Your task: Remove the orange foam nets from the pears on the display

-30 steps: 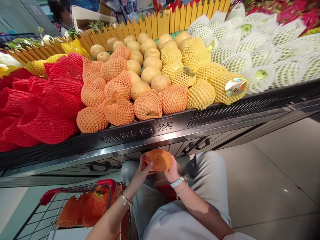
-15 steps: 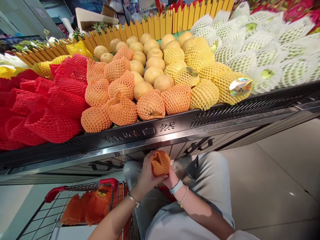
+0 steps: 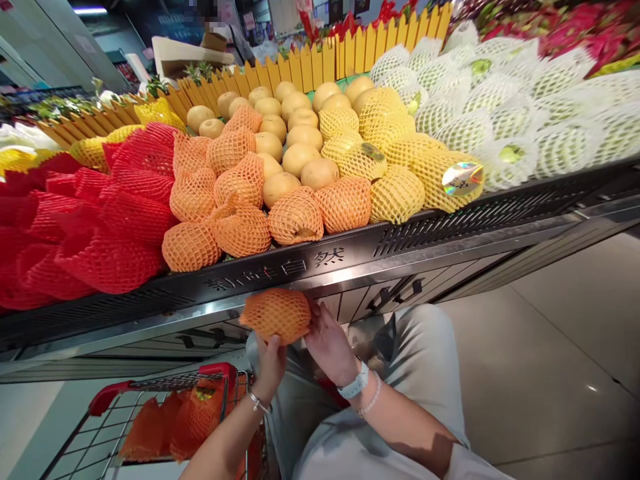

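A fruit in an orange foam net (image 3: 277,315) is held on its side just in front of the display's front edge. The net covers it, so its kind cannot be made out. My left hand (image 3: 271,365) grips it from below, with the thumb against the near side. At its right end my right hand (image 3: 334,348) has its fingertips pressed on the net; some fingers are hidden behind the fruit. Similar orange-netted fruits (image 3: 296,217) lie at the front of the display, beside bare tan round fruits (image 3: 303,137).
Red-netted fruits (image 3: 113,250) fill the display's left; yellow-netted (image 3: 397,193) and white-netted fruits (image 3: 513,150) lie to the right. A black rim (image 3: 360,248) runs along the front. At lower left stands a shopping cart (image 3: 113,398) with orange-netted fruits (image 3: 197,417) inside.
The netted fruit has moved left and slightly up, turning from end-on to lying sideways. My left hand has shifted beneath it, and my right hand now rests at its right end.
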### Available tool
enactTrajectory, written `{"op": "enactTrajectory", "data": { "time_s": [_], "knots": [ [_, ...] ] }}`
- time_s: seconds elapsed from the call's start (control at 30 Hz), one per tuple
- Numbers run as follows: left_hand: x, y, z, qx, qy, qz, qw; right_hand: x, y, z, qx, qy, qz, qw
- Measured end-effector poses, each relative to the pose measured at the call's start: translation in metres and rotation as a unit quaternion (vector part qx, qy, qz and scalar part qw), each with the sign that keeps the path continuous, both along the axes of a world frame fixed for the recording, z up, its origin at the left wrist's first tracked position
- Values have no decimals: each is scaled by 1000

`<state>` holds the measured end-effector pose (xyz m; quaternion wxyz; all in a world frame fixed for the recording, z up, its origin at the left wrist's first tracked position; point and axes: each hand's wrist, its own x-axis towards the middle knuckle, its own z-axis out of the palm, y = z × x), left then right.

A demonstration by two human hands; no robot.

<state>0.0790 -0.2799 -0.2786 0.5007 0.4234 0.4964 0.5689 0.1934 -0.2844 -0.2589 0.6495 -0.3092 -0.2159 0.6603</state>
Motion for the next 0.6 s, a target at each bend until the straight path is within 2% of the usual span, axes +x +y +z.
{"op": "enactTrajectory", "data": {
  "time_s": [0.07,0.13,0.27,0.37,0.47,0.6],
  "knots": [
    [-4,4,7,0,-46,18,999,0,-1,11,27,-19,-6,999],
    [-6,4,15,5,-76,27,997,1,-4,16,54,-57,-48,996],
    [-2,-6,25,-9,-109,12,994,1,-13,16,154,-182,-164,957],
    [5,-18,21,-40,-97,-16,994,-6,-16,15,202,-236,-169,935],
    [10,-27,13,-41,-88,-69,993,-14,-11,13,162,-226,-172,945],
    [15,-31,12,20,-73,-155,985,-9,5,10,43,-76,-171,981]
  ]
}}
